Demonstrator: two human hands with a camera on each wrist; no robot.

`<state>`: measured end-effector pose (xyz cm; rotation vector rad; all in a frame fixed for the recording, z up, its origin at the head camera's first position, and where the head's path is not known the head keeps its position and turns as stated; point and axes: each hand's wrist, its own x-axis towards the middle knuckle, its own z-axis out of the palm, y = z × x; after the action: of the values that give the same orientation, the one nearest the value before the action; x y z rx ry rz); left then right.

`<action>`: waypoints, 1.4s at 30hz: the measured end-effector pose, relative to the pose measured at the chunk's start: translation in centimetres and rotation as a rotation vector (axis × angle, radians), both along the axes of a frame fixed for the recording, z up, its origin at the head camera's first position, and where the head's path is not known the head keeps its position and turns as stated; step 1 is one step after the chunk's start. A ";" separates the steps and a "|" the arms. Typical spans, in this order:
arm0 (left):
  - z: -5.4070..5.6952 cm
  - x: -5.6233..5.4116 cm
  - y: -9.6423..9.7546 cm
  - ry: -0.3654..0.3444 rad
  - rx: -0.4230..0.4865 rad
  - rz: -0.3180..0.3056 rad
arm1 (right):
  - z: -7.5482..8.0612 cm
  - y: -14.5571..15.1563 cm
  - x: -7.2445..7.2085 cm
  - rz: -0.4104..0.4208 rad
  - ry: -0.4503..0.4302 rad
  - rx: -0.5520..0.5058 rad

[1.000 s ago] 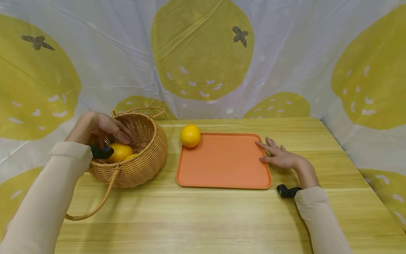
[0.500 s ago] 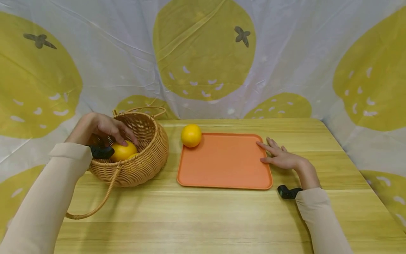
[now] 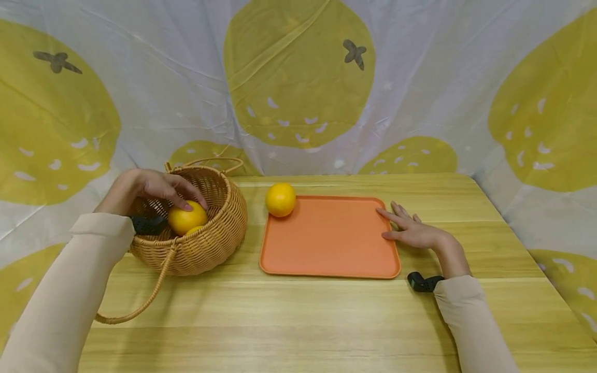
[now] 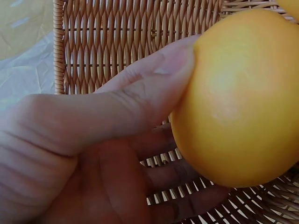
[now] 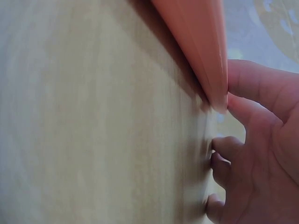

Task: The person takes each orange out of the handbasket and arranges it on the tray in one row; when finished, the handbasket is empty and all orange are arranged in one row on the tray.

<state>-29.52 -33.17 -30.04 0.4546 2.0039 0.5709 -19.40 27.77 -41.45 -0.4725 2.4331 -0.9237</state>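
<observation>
Inside the wicker basket (image 3: 212, 248) on the left, my left hand (image 3: 158, 186) grips a round yellow-orange fruit, an orange (image 3: 187, 219). In the left wrist view the thumb presses on this orange (image 4: 238, 98) and the fingers curl beneath it. Part of another orange (image 3: 195, 229) shows lower in the basket, mostly hidden. A third orange (image 3: 280, 199) sits at the far left corner of the orange-coloured tray (image 3: 326, 241). At the tray's right edge, my right hand (image 3: 412, 230) rests with spread fingers, thumb and index fingertips touching the rim.
The wooden table (image 3: 326, 321) carries the basket and tray. One basket handle (image 3: 140, 311) hangs down towards the front left; the other handle (image 3: 214, 159) stands at the back. A fruit-printed curtain (image 3: 298, 103) hangs behind the table and along its sides.
My left hand has closed round the orange in the basket and shifted it slightly to the right and up. The right hand, the tray and the orange on it have stayed put.
</observation>
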 end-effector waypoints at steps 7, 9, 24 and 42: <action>-0.2 0.0 -0.3 -0.092 -0.016 -0.002 | -0.1 -0.1 0.0 0.003 0.000 -0.002; -0.3 0.0 -0.3 -0.101 -0.022 -0.003 | -0.1 -0.1 0.0 0.006 0.001 -0.001; 3.6 1.4 0.8 0.130 0.118 0.014 | 0.3 -0.3 0.2 0.008 0.005 -0.001; 5.9 7.6 7.2 0.588 0.475 0.321 | 0.3 0.1 0.1 0.017 0.011 -0.003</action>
<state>-21.89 -25.99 -24.14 0.6430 2.5224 1.2416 -19.28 27.92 -41.19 -0.5004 2.4344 -0.9202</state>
